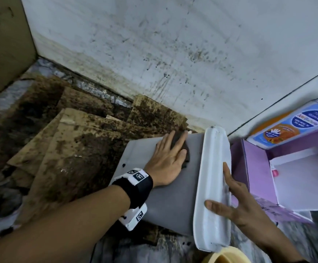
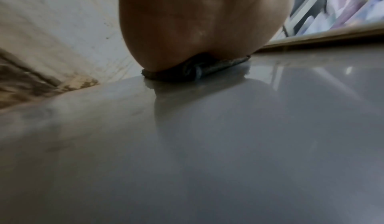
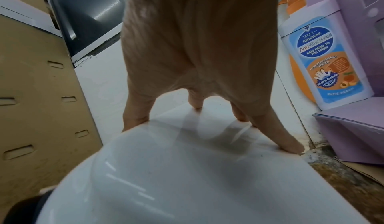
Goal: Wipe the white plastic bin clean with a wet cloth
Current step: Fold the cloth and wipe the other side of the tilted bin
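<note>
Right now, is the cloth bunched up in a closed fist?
No, the left hand lies flat with straight fingers, pressing the dark cloth against the bin side.

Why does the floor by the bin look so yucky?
The cardboard sheets on the floor left of the white bin are soaked dark and blotched, and the wall above is speckled with dark spots. It looks like damp and mould.

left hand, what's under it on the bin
A dark cloth lies flat under the left hand, pressed onto the bin side. Its edges show past the fingers; the bin surface under the cloth is hidden.
</note>
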